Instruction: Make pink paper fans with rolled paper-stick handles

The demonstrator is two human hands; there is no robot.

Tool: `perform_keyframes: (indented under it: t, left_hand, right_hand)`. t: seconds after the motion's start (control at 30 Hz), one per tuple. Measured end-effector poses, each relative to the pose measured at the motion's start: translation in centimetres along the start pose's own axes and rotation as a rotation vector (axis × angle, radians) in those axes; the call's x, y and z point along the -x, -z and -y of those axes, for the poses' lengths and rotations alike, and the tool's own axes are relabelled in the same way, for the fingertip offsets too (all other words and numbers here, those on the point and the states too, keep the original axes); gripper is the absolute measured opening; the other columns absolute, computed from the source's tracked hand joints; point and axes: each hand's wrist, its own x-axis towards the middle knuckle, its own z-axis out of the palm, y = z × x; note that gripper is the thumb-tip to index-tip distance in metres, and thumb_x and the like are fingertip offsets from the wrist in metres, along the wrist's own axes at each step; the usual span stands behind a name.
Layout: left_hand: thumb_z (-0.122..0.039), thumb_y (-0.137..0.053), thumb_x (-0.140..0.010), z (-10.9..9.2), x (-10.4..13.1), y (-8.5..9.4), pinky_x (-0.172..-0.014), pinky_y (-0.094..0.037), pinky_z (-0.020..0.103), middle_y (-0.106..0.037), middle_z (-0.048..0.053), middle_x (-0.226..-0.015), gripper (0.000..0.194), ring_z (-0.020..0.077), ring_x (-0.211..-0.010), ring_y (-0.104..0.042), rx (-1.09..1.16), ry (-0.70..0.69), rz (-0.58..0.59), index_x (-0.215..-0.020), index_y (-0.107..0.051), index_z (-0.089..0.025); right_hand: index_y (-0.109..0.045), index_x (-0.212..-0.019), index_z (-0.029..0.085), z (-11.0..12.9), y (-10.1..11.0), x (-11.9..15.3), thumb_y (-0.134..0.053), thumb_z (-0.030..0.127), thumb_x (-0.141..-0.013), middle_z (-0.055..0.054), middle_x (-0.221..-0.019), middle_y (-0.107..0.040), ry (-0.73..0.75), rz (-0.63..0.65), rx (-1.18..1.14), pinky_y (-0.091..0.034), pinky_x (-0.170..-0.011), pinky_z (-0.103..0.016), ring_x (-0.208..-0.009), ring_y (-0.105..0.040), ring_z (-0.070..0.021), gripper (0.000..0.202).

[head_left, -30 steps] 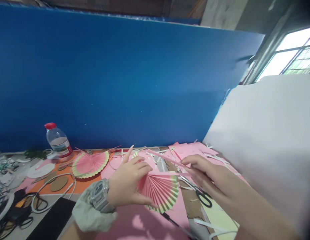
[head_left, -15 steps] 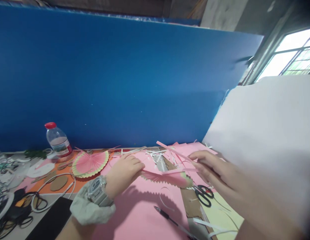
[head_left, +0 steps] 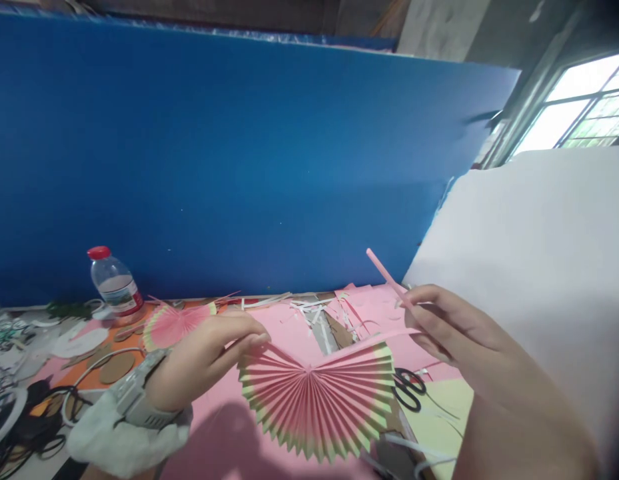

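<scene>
A pleated pink paper fan point(head_left: 316, 407) with a yellow-green zigzag edge hangs spread out in front of me, its face toward me. My left hand point(head_left: 209, 357) pinches its upper left end between thumb and fingers. At the right, my right hand point(head_left: 454, 327) is closed on a narrow pink paper strip point(head_left: 384, 270) that sticks up past the fingertips. Another pink strip runs from those fingers along the fan's upper right edge; where it is fixed cannot be made out. Beneath the fan lies a pink paper sheet point(head_left: 209, 427).
A second pink fan point(head_left: 176, 323) lies at the left, near a red-capped bottle point(head_left: 118, 290). Black-handled scissors point(head_left: 409, 390) rest by yellow paper point(head_left: 439, 413). White paper scraps point(head_left: 314, 313) lie at the back, below a blue panel point(head_left: 269, 167). Cables clutter the far left.
The fan has been lifted and tilted, so its pleated face now shows. My left hand has moved left and my right hand slightly right, with the pink strip. The fan now hides the pen.
</scene>
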Motion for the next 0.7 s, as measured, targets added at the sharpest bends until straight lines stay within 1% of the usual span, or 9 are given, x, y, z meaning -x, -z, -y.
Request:
perform_keyframes:
  t: [0.1, 0.17, 0.23, 0.3, 0.4, 0.47, 0.53, 0.6, 0.7]
  left_hand:
    - [-0.027, -0.036, -0.096, 0.1, 0.4, 0.3, -0.058, -0.039, 0.021, -0.05, -0.003, -0.065, 0.029, 0.0106, -0.059, -0.048, 0.047, 0.039, -0.065, -0.074, -0.053, -0.019]
    - [-0.028, -0.036, -0.096, 0.3, 0.6, 0.4, -0.056, -0.037, 0.02, -0.045, -0.004, -0.062, 0.031, 0.0099, -0.056, -0.044, 0.076, 0.075, -0.115, -0.069, -0.049, -0.019]
    - [-0.03, -0.037, -0.096, 0.4, 0.8, 0.5, -0.055, -0.037, 0.02, -0.044, -0.004, -0.062, 0.031, 0.0102, -0.057, -0.043, 0.102, 0.12, -0.17, -0.07, -0.05, -0.019]
    - [-0.032, -0.038, -0.095, 0.5, 1.0, 0.5, -0.055, -0.038, 0.021, -0.047, -0.003, -0.066, 0.028, 0.011, -0.059, -0.044, 0.127, 0.168, -0.221, -0.075, -0.053, -0.019]
    - [-0.034, -0.041, -0.094, 0.3, 1.0, 0.5, -0.05, -0.036, 0.021, -0.048, -0.003, -0.067, 0.026, 0.0107, -0.057, -0.042, 0.165, 0.227, -0.278, -0.08, -0.056, -0.02]
    - [-0.035, -0.041, -0.094, 0.2, 0.9, 0.3, -0.047, -0.034, 0.021, -0.045, -0.003, -0.064, 0.026, 0.01, -0.054, -0.039, 0.187, 0.251, -0.302, -0.08, -0.057, -0.02]
    - [-0.037, -0.042, -0.093, 0.1, 0.7, 0.2, -0.047, -0.034, 0.021, -0.045, -0.003, -0.064, 0.027, 0.01, -0.054, -0.039, 0.203, 0.261, -0.308, -0.08, -0.057, -0.02]
    - [-0.039, -0.042, -0.093, 0.0, 0.5, 0.2, -0.048, -0.036, 0.021, -0.047, -0.003, -0.065, 0.028, 0.0104, -0.055, -0.04, 0.213, 0.262, -0.302, -0.08, -0.058, -0.02]
    - [-0.04, -0.043, -0.092, -0.1, 0.3, 0.1, -0.05, -0.036, 0.021, -0.049, -0.003, -0.068, 0.028, 0.0101, -0.056, -0.041, 0.223, 0.259, -0.281, -0.08, -0.058, -0.02]
  right_hand:
    - [-0.052, -0.089, 0.024, 0.3, -0.7, 0.2, -0.057, 0.045, -0.085, 0.007, -0.059, -0.038, 0.015, -0.033, -0.037, -0.025, -0.042, -0.022, -0.046, -0.032, -0.0083, 0.022]
    - [-0.053, -0.091, 0.024, 0.4, -1.0, 0.3, -0.057, 0.046, -0.085, 0.007, -0.059, -0.039, 0.007, -0.027, -0.034, -0.025, -0.042, -0.022, -0.046, -0.033, -0.0085, 0.023]
    - [-0.054, -0.093, 0.024, 0.5, -1.2, 0.3, -0.054, 0.046, -0.087, 0.007, -0.058, -0.039, -0.002, 0.007, -0.015, -0.028, -0.042, -0.022, -0.047, -0.035, -0.0093, 0.023]
    - [-0.054, -0.092, 0.023, 0.6, -1.3, 0.2, -0.05, 0.043, -0.09, 0.006, -0.057, -0.041, 0.001, 0.054, 0.033, -0.032, -0.044, -0.022, -0.048, -0.039, -0.0101, 0.02]
    - [-0.055, -0.09, 0.023, 1.1, -1.5, 0.0, -0.044, 0.038, -0.094, 0.005, -0.06, -0.046, 0.041, 0.162, 0.148, -0.038, -0.048, -0.022, -0.051, -0.045, -0.0105, 0.019]
    - [-0.056, -0.09, 0.023, 1.5, -1.8, -0.1, -0.041, 0.037, -0.096, 0.003, -0.066, -0.05, 0.071, 0.219, 0.244, -0.042, -0.052, -0.023, -0.056, -0.049, -0.0115, 0.021]
    - [-0.057, -0.091, 0.023, 1.9, -2.2, -0.2, -0.039, 0.037, -0.096, 0.001, -0.07, -0.055, 0.089, 0.233, 0.318, -0.043, -0.057, -0.025, -0.062, -0.052, -0.0132, 0.023]
    - [-0.057, -0.093, 0.023, 2.1, -2.7, -0.2, -0.038, 0.037, -0.096, 0.001, -0.074, -0.057, 0.091, 0.239, 0.344, -0.043, -0.059, -0.026, -0.065, -0.053, -0.0137, 0.024]
    - [-0.056, -0.096, 0.026, 2.1, -3.3, -0.2, -0.037, 0.039, -0.097, 0.002, -0.077, -0.057, 0.072, 0.283, 0.342, -0.043, -0.061, -0.025, -0.067, -0.053, -0.0127, 0.024]
